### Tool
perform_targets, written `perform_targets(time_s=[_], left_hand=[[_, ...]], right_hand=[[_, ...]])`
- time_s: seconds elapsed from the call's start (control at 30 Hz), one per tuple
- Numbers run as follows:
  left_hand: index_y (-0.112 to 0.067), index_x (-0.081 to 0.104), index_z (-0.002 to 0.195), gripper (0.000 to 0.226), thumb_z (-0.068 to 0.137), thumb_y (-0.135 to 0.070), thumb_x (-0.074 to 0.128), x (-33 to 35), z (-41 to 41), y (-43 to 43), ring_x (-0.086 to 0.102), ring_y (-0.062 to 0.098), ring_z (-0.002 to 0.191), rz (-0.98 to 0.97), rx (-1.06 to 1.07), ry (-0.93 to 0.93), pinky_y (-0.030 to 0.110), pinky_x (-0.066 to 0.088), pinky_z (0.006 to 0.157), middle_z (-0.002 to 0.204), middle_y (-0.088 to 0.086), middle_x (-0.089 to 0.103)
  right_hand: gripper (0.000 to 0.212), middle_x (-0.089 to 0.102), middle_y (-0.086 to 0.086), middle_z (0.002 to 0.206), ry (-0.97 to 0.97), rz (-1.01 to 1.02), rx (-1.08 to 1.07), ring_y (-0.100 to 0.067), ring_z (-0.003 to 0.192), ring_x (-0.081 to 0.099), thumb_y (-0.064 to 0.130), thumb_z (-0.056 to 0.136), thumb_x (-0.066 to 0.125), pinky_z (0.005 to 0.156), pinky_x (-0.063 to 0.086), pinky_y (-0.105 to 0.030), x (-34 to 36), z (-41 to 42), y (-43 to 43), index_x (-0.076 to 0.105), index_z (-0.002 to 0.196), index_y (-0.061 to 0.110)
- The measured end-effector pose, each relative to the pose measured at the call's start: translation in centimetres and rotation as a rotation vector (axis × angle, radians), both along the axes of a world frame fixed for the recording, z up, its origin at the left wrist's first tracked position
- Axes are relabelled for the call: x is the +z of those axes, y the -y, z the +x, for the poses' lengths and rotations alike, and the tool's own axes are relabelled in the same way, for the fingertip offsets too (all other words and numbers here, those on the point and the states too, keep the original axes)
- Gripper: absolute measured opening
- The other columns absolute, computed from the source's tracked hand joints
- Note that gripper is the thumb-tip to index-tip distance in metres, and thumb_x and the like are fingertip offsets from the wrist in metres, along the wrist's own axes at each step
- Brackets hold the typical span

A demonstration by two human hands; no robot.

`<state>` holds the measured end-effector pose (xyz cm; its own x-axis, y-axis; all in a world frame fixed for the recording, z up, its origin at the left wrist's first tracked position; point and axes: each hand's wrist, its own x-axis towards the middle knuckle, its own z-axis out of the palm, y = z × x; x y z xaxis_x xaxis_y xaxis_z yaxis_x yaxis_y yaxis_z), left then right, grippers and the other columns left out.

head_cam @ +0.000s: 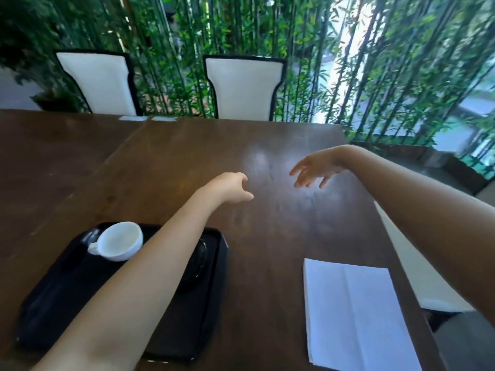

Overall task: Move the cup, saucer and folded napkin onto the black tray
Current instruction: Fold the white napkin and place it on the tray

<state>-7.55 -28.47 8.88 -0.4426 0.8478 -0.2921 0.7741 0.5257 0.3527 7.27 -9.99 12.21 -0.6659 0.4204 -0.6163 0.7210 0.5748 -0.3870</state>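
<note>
A white cup stands on the black tray at the near left of the table. A dark saucer lies on the tray's right side, partly hidden behind my left forearm. The folded white napkin lies flat on the wood at the near right, off the tray. My left hand hovers over the table's middle, fingers curled, holding nothing. My right hand hangs a little further back and right, fingers spread, empty.
The dark wooden table stretches back to two white chairs with black trim. Green bamboo fills the background. The table's right edge runs just beyond the napkin.
</note>
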Motion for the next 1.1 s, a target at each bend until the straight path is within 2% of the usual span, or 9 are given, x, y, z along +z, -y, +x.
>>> perform_targets(time_s=[0.13, 0.3, 0.43, 0.57, 0.7, 0.77, 0.87, 1.0, 1.1], left_hand=[[-0.020, 0.035, 0.141, 0.062, 0.087, -0.041, 0.056, 0.6, 5.4, -3.4, 0.046, 0.025, 0.125, 0.006, -0.093, -0.036, 0.030, 0.038, 0.088, 0.141, 0.005, 0.046], [-0.018, 0.033, 0.142, 0.061, 0.089, -0.040, 0.054, 0.4, 12.4, -6.4, 0.043, 0.026, 0.129, -0.009, -0.174, -0.053, 0.032, 0.038, 0.098, 0.144, 0.007, 0.044], [-0.017, 0.033, 0.142, 0.061, 0.089, -0.039, 0.055, -0.1, 16.7, -7.9, 0.044, 0.026, 0.128, -0.024, -0.214, -0.047, 0.031, 0.039, 0.098, 0.144, 0.008, 0.044], [-0.016, 0.034, 0.142, 0.062, 0.089, -0.040, 0.055, -1.4, 19.8, -8.9, 0.044, 0.027, 0.128, -0.031, -0.236, -0.034, 0.033, 0.039, 0.099, 0.143, 0.008, 0.044], [-0.017, 0.033, 0.142, 0.061, 0.089, -0.039, 0.054, -4.1, 22.6, -9.1, 0.044, 0.028, 0.128, -0.069, -0.238, -0.004, 0.035, 0.040, 0.098, 0.144, 0.009, 0.043], [-0.015, 0.032, 0.142, 0.061, 0.090, -0.038, 0.054, -6.0, 24.0, -8.9, 0.043, 0.029, 0.129, -0.098, -0.230, 0.010, 0.036, 0.041, 0.099, 0.144, 0.009, 0.043], [-0.010, 0.032, 0.140, 0.061, 0.090, -0.037, 0.052, -9.7, 26.3, -7.9, 0.041, 0.032, 0.129, -0.132, -0.192, -0.012, 0.039, 0.040, 0.100, 0.144, 0.014, 0.040], [-0.010, 0.028, 0.139, 0.061, 0.091, -0.043, 0.046, -15.7, 30.4, -5.1, 0.029, 0.035, 0.132, -0.156, -0.070, -0.013, 0.047, 0.034, 0.101, 0.145, 0.016, 0.030], [-0.016, 0.008, 0.147, 0.070, 0.093, -0.049, 0.038, -20.0, 32.5, -3.0, 0.007, 0.034, 0.143, -0.146, -0.025, -0.028, 0.050, 0.013, 0.115, 0.157, 0.012, 0.005]], right_hand=[[0.065, 0.052, -0.003, 0.136, -0.005, 0.026, -0.053, -0.021, 0.113, 0.056, 0.028, 0.084, 0.066, 0.093, 0.052, -0.039, -0.1, 6.2, -1.9, 0.036, 0.141, 0.022], [0.065, 0.054, -0.007, 0.134, 0.008, 0.070, -0.097, -0.022, 0.117, 0.055, 0.029, 0.084, 0.066, 0.093, 0.052, -0.041, -1.1, 13.2, -3.8, 0.035, 0.141, 0.020], [0.064, 0.051, -0.007, 0.137, 0.021, 0.061, -0.134, -0.023, 0.120, 0.054, 0.030, 0.085, 0.065, 0.091, 0.052, -0.038, -2.0, 18.1, -4.4, 0.035, 0.141, 0.021], [0.063, 0.050, -0.006, 0.139, 0.033, 0.049, -0.139, -0.024, 0.122, 0.051, 0.026, 0.087, 0.062, 0.097, 0.048, -0.040, -4.1, 21.8, -4.2, 0.033, 0.143, 0.020], [0.067, 0.052, -0.004, 0.134, 0.019, 0.086, -0.107, -0.023, 0.116, 0.053, 0.030, 0.085, 0.064, 0.092, 0.049, -0.033, -7.5, 24.4, -3.5, 0.032, 0.143, 0.019], [0.071, 0.051, -0.007, 0.136, -0.013, 0.129, -0.094, -0.024, 0.120, 0.051, 0.031, 0.084, 0.066, 0.099, 0.042, -0.032, -10.1, 25.2, -2.9, 0.032, 0.143, 0.014], [0.073, 0.039, -0.012, 0.146, -0.047, 0.122, -0.060, -0.028, 0.132, 0.040, 0.028, 0.084, 0.065, 0.111, 0.031, -0.038, -14.8, 26.2, -1.8, 0.027, 0.145, 0.012], [0.068, 0.029, -0.010, 0.151, -0.110, 0.246, 0.083, -0.031, 0.138, 0.026, 0.027, 0.087, 0.060, 0.113, 0.025, -0.041, -19.8, 26.9, -0.4, 0.028, 0.146, 0.018], [0.065, 0.024, -0.006, 0.155, -0.181, 0.317, 0.177, -0.029, 0.141, 0.020, 0.027, 0.088, 0.058, 0.113, 0.024, -0.039, -22.1, 27.0, 0.5, 0.028, 0.145, 0.020]])
